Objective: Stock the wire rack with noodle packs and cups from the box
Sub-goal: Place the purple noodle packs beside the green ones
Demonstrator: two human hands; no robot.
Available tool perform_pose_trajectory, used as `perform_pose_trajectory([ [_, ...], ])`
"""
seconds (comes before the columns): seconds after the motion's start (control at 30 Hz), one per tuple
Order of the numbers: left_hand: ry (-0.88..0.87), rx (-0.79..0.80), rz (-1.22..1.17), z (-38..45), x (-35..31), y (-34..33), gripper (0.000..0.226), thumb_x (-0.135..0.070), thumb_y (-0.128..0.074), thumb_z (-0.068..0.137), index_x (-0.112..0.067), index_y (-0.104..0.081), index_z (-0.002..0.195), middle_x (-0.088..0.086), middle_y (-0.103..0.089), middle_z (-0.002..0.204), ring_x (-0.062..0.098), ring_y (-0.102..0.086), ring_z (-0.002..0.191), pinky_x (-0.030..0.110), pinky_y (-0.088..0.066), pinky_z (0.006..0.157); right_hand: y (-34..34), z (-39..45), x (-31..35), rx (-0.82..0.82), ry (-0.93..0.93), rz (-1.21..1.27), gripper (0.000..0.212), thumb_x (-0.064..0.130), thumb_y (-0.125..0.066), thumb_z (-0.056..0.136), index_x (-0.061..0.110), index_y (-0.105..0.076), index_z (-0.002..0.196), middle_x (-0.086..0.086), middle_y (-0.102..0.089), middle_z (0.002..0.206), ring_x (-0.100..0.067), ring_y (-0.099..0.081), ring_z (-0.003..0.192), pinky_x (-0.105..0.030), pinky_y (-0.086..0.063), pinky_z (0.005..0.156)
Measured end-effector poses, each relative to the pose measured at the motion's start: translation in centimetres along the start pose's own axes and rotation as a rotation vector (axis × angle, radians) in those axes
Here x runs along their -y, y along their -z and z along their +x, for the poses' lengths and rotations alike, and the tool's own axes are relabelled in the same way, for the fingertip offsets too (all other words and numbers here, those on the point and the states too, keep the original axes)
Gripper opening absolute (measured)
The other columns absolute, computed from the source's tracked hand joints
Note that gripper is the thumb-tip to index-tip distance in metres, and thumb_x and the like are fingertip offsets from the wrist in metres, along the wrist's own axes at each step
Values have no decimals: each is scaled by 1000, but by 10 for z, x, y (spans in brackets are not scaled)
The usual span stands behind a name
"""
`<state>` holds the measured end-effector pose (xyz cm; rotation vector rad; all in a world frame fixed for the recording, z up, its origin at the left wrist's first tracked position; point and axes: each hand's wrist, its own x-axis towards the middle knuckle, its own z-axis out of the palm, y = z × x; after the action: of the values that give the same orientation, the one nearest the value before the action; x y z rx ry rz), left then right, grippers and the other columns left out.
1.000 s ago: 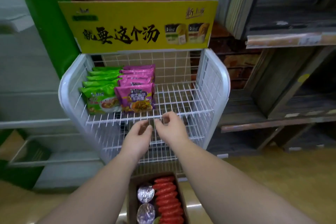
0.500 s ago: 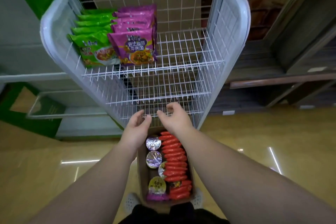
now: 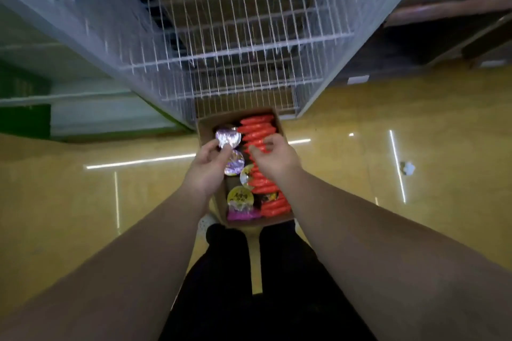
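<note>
An open cardboard box [image 3: 205,126] sits on the floor in front of the white wire rack [image 3: 221,36]. A row of red noodle packs [image 3: 256,127] fills its right side. On its left are foil-lidded cups [image 3: 227,137], a yellow-lidded cup [image 3: 240,198] and a purple pack [image 3: 243,214]. My left hand [image 3: 206,169] reaches into the box, fingertips at the near edge of the farthest foil-lidded cup. My right hand [image 3: 277,159] hovers over the red packs with loosely curled fingers, holding nothing. The rack's shelves in view are blurred and bare.
The glossy yellow floor [image 3: 360,174] surrounds the box, with a small paper scrap [image 3: 407,168] to the right. Dark wooden shelving [image 3: 443,8] stands right of the rack, a green and white cabinet [image 3: 27,91] left. My legs [image 3: 249,285] are just behind the box.
My view has tipped down from the rack to the box. Both hands have dropped from the rack's front edge into the box, the left to a foil-lidded cup, the right over the red packs.
</note>
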<state>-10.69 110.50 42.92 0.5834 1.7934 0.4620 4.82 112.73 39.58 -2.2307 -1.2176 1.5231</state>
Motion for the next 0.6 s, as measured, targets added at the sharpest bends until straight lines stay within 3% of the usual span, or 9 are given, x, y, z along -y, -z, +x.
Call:
perform_pose_trajectory([
  [0.17,136,17,22,48,63,-10,46,-53,-62,101,-38,-57,145,-11,-57,128,16,-55,118,31,-43,101,-52,32,-57,64,-120,-51,53,58,-65,91,26,-56,133,0,-67,129,-26,-64,117,-35,-51,99],
  [0.27,244,29,10,81,114,-16,47,-58,-68,96,-38,-62,138,-11,-63,131,16,-59,120,38,-47,110,-89,52,-97,115,-201,-63,49,57,-65,91,29,-58,130,0,-67,126,-26,-64,115,-28,-45,88],
  [0.4,362,61,28,121,181,-32,50,-74,-67,77,-40,-68,114,-13,-69,120,15,-63,119,45,-46,113,-138,78,-149,219,-274,-131,44,53,-61,93,27,-63,129,2,-69,121,-24,-65,110,-27,-43,83],
  [0.47,408,86,63,140,212,-41,58,-83,-60,65,-39,-67,102,-11,-70,126,18,-63,123,46,-45,114,-161,89,-176,271,-284,-168,36,44,-61,94,24,-70,122,0,-73,117,-24,-67,107,-27,-46,82],
  [0.6,486,101,76,185,276,-61,92,-87,-61,56,-32,-67,129,-1,-72,127,29,-69,117,52,-50,109,-198,109,-224,346,-302,-192,27,23,-60,91,17,-74,113,-6,-74,111,-27,-68,103,-35,-56,93],
])
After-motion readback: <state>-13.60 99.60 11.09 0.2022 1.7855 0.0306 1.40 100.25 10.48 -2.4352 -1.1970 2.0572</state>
